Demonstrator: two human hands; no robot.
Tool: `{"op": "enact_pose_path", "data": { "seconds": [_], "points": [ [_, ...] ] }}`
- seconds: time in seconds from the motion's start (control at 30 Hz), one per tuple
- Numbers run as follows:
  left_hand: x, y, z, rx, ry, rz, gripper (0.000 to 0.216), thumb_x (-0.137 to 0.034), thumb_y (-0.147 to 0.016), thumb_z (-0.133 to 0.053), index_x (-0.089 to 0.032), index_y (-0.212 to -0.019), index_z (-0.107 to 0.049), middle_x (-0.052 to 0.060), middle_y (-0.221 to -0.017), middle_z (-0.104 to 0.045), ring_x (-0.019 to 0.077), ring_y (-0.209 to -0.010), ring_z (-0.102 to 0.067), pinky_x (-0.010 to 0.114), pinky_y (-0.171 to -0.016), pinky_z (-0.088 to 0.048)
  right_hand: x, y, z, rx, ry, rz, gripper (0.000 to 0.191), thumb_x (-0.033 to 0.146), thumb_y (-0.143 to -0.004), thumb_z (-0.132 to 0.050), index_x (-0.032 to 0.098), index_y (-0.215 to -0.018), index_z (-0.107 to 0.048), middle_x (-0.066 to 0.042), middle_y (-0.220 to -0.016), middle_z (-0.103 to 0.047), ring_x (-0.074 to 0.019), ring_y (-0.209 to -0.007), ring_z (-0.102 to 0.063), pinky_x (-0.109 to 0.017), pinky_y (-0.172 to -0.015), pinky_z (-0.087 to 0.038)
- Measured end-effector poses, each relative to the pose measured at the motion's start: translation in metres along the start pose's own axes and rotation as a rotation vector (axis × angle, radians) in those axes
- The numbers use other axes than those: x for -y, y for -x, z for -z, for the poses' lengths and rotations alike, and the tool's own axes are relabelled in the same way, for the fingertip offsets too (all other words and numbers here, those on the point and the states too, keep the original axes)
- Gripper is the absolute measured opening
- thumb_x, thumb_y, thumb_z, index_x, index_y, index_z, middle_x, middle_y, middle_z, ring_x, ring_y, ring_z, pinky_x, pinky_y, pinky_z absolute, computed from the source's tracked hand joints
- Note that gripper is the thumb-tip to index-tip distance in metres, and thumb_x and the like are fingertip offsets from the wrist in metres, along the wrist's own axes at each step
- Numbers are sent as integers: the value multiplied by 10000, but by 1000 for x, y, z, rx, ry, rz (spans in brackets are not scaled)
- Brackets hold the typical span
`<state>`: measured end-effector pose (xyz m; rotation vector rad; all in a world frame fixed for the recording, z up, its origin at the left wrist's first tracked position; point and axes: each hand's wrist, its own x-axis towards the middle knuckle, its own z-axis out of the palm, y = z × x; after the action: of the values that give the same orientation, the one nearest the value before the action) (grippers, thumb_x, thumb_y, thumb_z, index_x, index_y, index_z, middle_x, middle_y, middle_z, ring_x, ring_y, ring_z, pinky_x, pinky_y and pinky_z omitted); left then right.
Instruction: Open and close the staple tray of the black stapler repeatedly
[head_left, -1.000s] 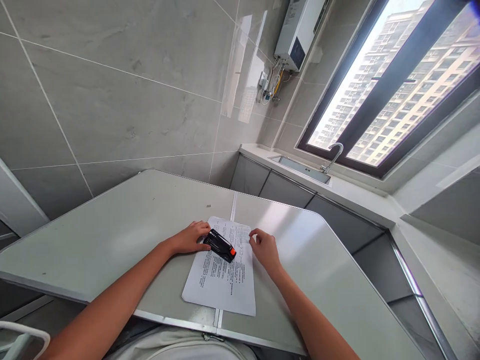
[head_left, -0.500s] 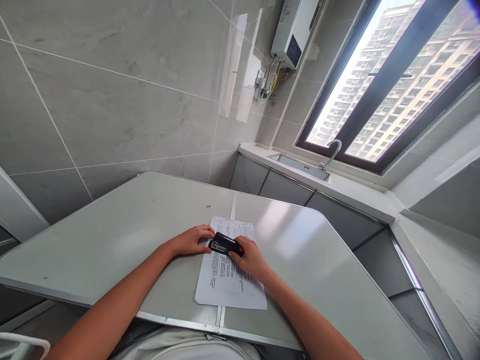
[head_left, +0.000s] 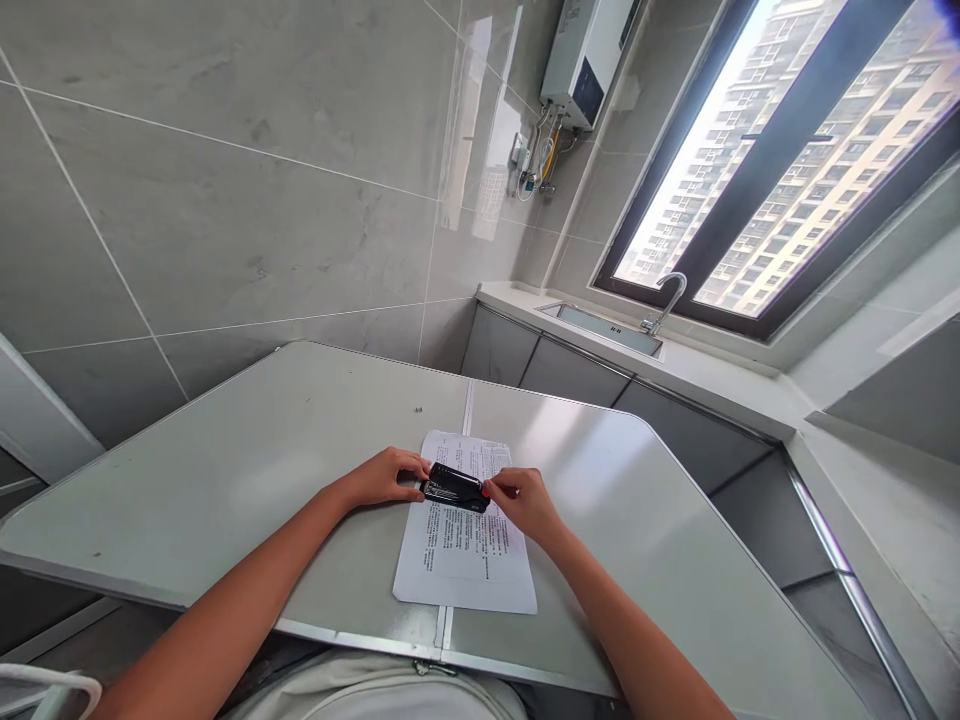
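Note:
A black stapler [head_left: 454, 487] with a red end lies across a printed sheet of paper [head_left: 465, 545] on the white folding table [head_left: 225, 470]. My left hand [head_left: 386, 477] is closed on the stapler's left end, fingers curled over the paper's left edge. My right hand [head_left: 525, 500] pinches the stapler's red right end, resting on the paper.
A tiny dark speck [head_left: 418, 409] lies on the table beyond the paper. Behind the table runs a counter with a sink and tap [head_left: 664, 305] under a large window. A water heater [head_left: 581, 60] hangs on the tiled wall.
My right hand moved left from the paper's edge onto the stapler's red end. The stapler turned from slanted to nearly level, and the paper shifted slightly right.

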<state>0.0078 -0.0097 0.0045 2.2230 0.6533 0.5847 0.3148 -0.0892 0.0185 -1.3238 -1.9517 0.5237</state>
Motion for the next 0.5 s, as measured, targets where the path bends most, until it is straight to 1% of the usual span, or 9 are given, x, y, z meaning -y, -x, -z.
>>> {"op": "enact_pose_path", "data": {
  "seconds": [0.07,0.17,0.27,0.33,0.37,0.4,0.43,0.47,0.5],
  "points": [
    [1,0,-1,-13,11,22,243,-430,-794,-788,-219,-914,-763,67,-1188,-753,258,-1106,-686,354,-987,-500,-1,0,3,58,11,0,447,461,-936,-562,205,-577,-635,-18,-563,-498,-143,-568,-392,-296,-559,-317],
    [2,-1,-3,-29,16,43,261,-441,-782,-791,-221,-919,-764,66,-1185,-757,265,-1091,-687,351,-969,-507,1,-1,13,157,51,-23,522,482,-954,-540,208,-511,-565,16,-542,-360,-120,-567,-262,-295,-552,-223],
    [2,0,-5,-41,20,32,299,-465,-783,-784,-210,-939,-764,68,-1123,-766,275,-1064,-688,348,-930,-515,3,0,28,296,114,-20,580,494,-993,-512,216,-488,-579,35,-550,-257,-117,-594,-170,-297,-572,-178],
    [2,0,-5,-46,18,30,300,-470,-782,-783,-205,-919,-754,66,-1112,-764,277,-1054,-688,345,-912,-515,4,0,32,342,134,2,580,495,-999,-523,218,-496,-607,39,-544,-252,-113,-589,-167,-292,-576,-188],
    [2,0,-5,-46,15,30,295,-468,-783,-782,-204,-908,-748,66,-1114,-762,275,-1049,-688,344,-904,-515,4,-1,32,326,132,7,573,496,-1000,-525,218,-508,-624,39,-535,-271,-110,-574,-185,-290,-573,-204],
    [3,0,-5,-46,10,30,290,-465,-783,-782,-203,-903,-742,66,-1116,-760,273,-1046,-687,342,-899,-515,4,-1,29,278,123,9,555,496,-1001,-525,220,-536,-648,35,-529,-314,-111,-559,-229,-287,-571,-235],
    [3,-1,-5,-46,2,31,287,-459,-782,-783,-202,-900,-735,68,-1119,-758,271,-1042,-686,342,-896,-514,5,-3,23,209,108,15,510,493,-1000,-530,223,-599,-692,22,-547,-396,-120,-563,-310,-286,-582,-288],
    [3,-1,-5,-46,-7,32,283,-451,-781,-785,-201,-899,-727,69,-1124,-755,268,-1040,-683,341,-898,-512,5,-4,16,132,90,28,429,490,-992,-552,231,-710,-745,0,-614,-509,-143,-613,-422,-292,-621,-358],
    [2,-1,-5,-44,-16,35,279,-442,-779,-789,-199,-897,-719,68,-1130,-751,264,-1040,-680,340,-903,-508,6,-5,7,65,70,45,324,483,-972,-594,242,-862,-780,-30,-744,-620,-181,-725,-527,-312,-695,-426]
  ]
}}
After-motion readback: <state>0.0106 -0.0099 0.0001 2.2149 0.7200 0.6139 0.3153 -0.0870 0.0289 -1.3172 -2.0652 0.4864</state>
